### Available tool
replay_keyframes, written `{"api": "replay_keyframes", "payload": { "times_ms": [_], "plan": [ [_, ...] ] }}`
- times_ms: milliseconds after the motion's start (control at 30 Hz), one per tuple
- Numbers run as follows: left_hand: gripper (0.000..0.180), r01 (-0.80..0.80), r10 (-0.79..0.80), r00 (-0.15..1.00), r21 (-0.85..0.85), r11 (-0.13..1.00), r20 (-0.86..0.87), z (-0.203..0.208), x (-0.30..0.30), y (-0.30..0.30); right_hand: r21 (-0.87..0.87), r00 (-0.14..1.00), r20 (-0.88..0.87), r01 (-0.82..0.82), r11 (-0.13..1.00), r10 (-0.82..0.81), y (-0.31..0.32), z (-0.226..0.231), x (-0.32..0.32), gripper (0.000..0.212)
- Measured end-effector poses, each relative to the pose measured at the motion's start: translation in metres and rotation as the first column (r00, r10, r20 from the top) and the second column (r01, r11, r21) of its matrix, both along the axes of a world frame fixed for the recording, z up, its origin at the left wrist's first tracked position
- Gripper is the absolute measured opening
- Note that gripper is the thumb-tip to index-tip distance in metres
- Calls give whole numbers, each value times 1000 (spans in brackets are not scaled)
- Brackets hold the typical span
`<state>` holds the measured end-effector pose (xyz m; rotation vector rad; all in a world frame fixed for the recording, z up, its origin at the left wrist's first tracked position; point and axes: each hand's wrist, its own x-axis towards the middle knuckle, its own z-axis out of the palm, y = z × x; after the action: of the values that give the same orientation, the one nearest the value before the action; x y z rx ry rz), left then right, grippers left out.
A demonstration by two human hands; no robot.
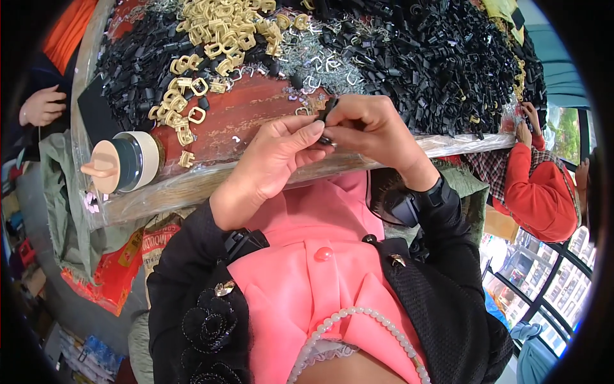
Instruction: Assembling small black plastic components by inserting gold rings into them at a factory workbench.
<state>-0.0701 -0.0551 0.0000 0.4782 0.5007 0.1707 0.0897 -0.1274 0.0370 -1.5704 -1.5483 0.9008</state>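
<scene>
Over the near edge of the red worktable [256, 102], my two hands meet. My left hand [272, 150] is closed, with thumb and fingertips around a small black part. My right hand [377, 131] pinches the same small black part [330, 107] from the other side. Fingers hide most of it, so its exact kind cannot be made out. Past my hands lie a pile of gold-coloured buckle frames [224, 29], a heap of small black plastic pieces [435, 70] and a patch of small silvery metal parts [320, 61].
A cup [131, 160] with a peach-coloured lid lies at the table's left corner, near a black flat panel [96, 109]. Plastic film wraps the wooden edge [160, 192]. Another person's hand [43, 107] is at left; a person in a red sleeve [537, 192] works at right.
</scene>
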Motion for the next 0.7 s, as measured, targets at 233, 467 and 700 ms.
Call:
{"api": "replay_keyframes", "payload": {
  "times_ms": [233, 467, 700],
  "plan": [
    [25, -81, 81, 996, -16, 997, 34, 4, -1, 4, 251, 841, 424, 246, 936, -335, 10, -52, 41, 8],
    [27, -98, 100, 992, -22, 995, 80, 2, -2, 11, 293, 746, 584, 173, 940, -320, 20, -50, 50, 10],
    [27, -132, 132, 987, -9, 991, 89, 3, -3, 5, -193, 807, -351, 433, 880, -474, 10, -34, 35, 9]
  ]
}}
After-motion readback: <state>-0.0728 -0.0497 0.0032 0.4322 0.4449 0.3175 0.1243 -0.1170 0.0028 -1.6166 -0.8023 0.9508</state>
